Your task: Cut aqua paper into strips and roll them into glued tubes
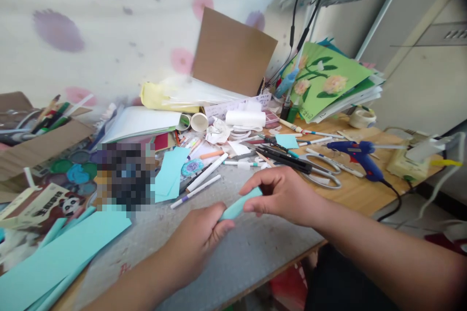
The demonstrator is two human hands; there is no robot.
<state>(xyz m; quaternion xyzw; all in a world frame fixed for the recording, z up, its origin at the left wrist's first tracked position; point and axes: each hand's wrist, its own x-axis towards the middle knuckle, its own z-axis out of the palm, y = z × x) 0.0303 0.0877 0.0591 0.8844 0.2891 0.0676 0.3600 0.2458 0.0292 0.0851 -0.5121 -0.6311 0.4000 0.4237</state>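
Between my hands is a light-blue piece of paper [239,206], narrow and apparently rolled or folded, held slantwise above the grey mat [262,243]. My left hand [204,233] grips its lower left end between thumb and fingers. At the upper right end, my right hand [277,194] pinches it with the fingertips. Part of the paper is hidden inside both hands. Just beyond them lie white pens [197,190], a blue oval piece [192,168] and light-blue paper sheets [170,175]. Scissors [324,175] rest past my right hand.
Long light-blue paper strips [65,252] lie at the left, near a panda-printed box [40,206]. A blue glue gun [359,153] stands at the right with its cord hanging over the edge. Pens, crumpled paper [218,131] and a brown board [233,53] crowd the back.
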